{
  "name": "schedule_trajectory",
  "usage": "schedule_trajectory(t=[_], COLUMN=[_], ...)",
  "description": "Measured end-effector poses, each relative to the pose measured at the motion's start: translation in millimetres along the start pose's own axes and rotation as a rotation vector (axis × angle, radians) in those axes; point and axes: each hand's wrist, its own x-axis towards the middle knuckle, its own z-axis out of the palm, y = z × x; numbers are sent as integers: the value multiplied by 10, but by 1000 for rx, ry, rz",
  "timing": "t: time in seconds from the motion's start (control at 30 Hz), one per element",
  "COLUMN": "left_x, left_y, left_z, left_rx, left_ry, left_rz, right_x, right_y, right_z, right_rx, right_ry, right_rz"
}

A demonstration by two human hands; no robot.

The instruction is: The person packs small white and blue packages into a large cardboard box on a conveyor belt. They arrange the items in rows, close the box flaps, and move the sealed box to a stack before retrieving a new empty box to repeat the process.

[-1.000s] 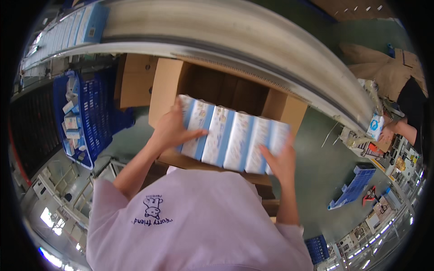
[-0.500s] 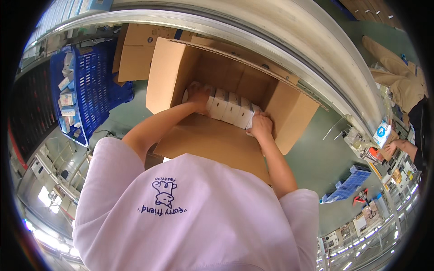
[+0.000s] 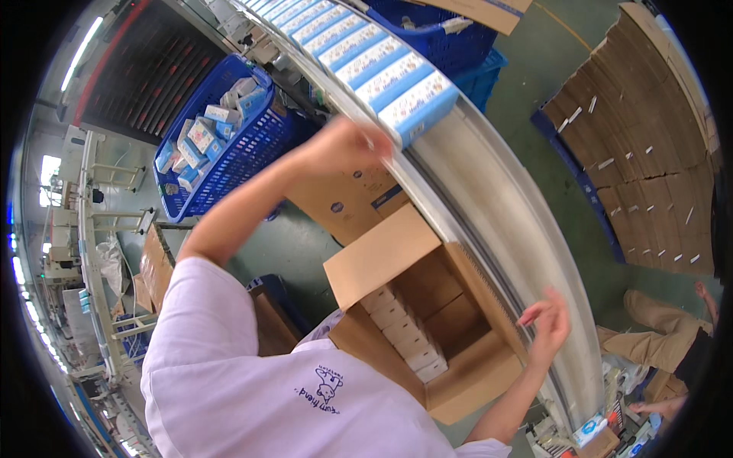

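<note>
My left hand (image 3: 353, 146), blurred by motion, is over the near rail of the conveyor, close to a row of blue-and-white rectangular packs (image 3: 418, 103). Whether its fingers are apart does not show. Out to the right, my right hand (image 3: 548, 324) is above the conveyor rail beside the carton, fingers loosely bent and apart, holding nothing. Between my arms stands an open cardboard carton (image 3: 385, 256) with its flaps spread. Along its near inner wall lies a row of white-ended packs (image 3: 403, 330); the rest of the visible carton bottom is bare cardboard.
The curved conveyor (image 3: 504, 198) runs past the carton's far side. A blue basket (image 3: 229, 160) of loose packs stands at left, near a flat printed carton (image 3: 343, 195). Stacked cardboard (image 3: 641, 153) is at far right. Another person's trousered legs (image 3: 649, 328) show at right.
Both hands have left the row of packs inside the carton. My left hand has moved up-left to the conveyor packs, my right hand out to the right. The view has swung toward the conveyor row.
</note>
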Motion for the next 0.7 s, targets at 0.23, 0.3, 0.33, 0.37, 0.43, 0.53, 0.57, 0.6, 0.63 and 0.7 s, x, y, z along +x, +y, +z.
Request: schedule_trajectory(t=[0.23, 0.3, 0.33, 0.37, 0.43, 0.53, 0.57, 0.6, 0.63, 0.7], left_x=[1243, 1444, 1513, 1559, 1687, 1432, 1243, 1088, 944, 936], left_y=[-861, -791, -711, -638, -256, 92, 219, 284, 307, 352], left_z=[-1408, -1283, -1183, -1033, -498, 551, 852, 1081, 1154, 1079], left_rx=[756, 749, 646, 654, 625, 568, 495, 443, 369, 374], left_ry=[610, 571, 521, 395, 92, -56, -102, -139, -60, 122], left_rz=[-200, -306, -346, -320, -341, -161, -80, -37, 46, -17], right_x=[602, 578, 563, 560, 566, 506, 486, 452, 432, 297], right_y=[662, 650, 678, 726, 762, 631, 710, 552, 380, 506], right_z=[-256, -251, -285, -322, -379, -336, -291, -275, -245, -403], right_rx=[-1073, -1055, -1043, -974, -668, -50, -441, -523, -589, -470], right_ry=[81, 74, 68, 66, 43, 36, 137, 178, 220, 254], right_rz=[-31, -79, -103, -113, -26, 252, -21, 114, 236, 195])
